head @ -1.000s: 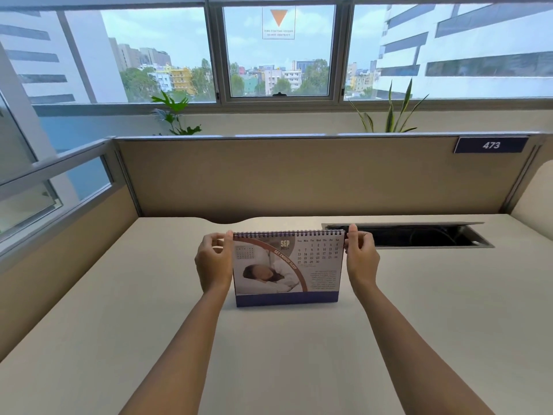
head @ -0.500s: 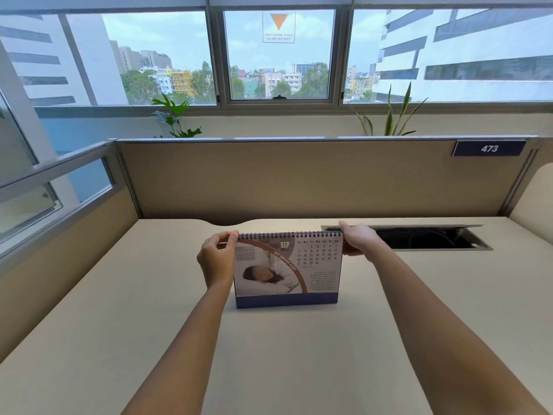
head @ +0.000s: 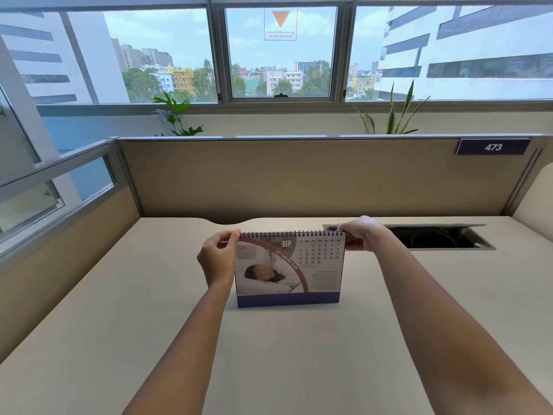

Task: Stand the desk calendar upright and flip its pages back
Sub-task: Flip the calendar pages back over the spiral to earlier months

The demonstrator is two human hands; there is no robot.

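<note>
The desk calendar (head: 288, 272) stands upright in the middle of the beige desk (head: 269, 354), spiral binding on top, showing a September page with a sleeping figure. My left hand (head: 217, 260) pinches the top left corner of the calendar by the binding. My right hand (head: 360, 233) reaches over the top right corner and grips pages that hang behind the calendar; a brown page edge shows under its fingers. What lies behind the calendar is hidden.
A open cable hatch (head: 434, 238) is sunk into the desk just right of my right hand. Beige partition walls (head: 299, 178) close the desk at the back and left, with a "473" plate (head: 493, 147). Plants and windows lie beyond.
My right hand moved from the front of the top right corner up and over the binding to the back. My left hand kept its place on the left corner. The calendar stays standing.
</note>
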